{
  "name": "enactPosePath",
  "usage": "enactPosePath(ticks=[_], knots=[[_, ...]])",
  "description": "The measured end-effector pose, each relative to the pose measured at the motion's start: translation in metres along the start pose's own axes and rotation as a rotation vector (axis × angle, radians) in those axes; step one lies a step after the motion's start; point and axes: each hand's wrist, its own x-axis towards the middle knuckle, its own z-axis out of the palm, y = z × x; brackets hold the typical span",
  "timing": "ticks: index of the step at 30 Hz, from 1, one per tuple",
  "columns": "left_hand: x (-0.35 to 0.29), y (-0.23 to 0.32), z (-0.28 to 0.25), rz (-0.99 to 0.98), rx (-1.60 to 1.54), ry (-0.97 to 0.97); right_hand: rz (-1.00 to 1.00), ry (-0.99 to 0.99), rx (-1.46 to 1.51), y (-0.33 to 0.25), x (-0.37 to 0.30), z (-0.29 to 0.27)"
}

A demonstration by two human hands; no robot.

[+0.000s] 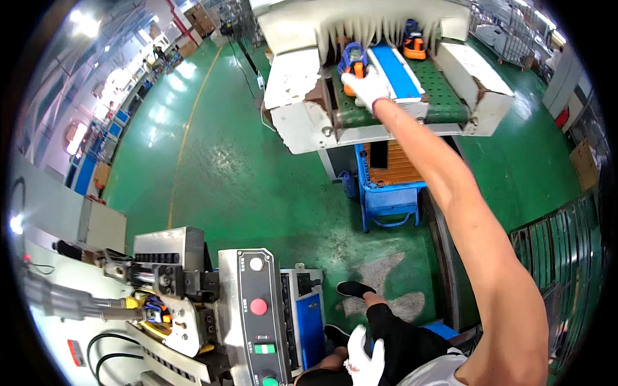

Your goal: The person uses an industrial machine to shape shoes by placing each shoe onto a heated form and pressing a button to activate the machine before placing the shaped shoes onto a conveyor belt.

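- Belt (444, 100): shoe (353, 56) near left edge, right hand (368, 87) touching it; whether clenched, I cannot tell.
- Machine (188, 331): blue-orange piece (158, 311) inside.
- Cart (394, 198): dark slab (378, 155) on top.
- Left hand (365, 361): fingers parted, released.
- Floor (257, 199): wide stretch left of belt.

Blue-and-orange shoe (352, 56), dotted green belt (444, 87)

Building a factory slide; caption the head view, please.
Gloved right hand at a blue-and-orange shoe on a green conveyor belt, gloved left hand held low.

Green conveyor belt (444, 90), blue-orange shoe (352, 58) left, second shoe (414, 42) right
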Motion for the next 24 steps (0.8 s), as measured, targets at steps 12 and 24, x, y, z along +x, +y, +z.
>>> enactPosePath(ticks=[12,24], knots=[[-0.080,-0.020,-0.043,-0.606,-0.220,0.171,0.053,-0.128,0.179,-0.022,0.008,-0.007],[-0.398,-0.036,-0.079,-1.181,0.008,1.027,-0.103,-1.603,0.511,-0.012,-0.645,-0.068]])
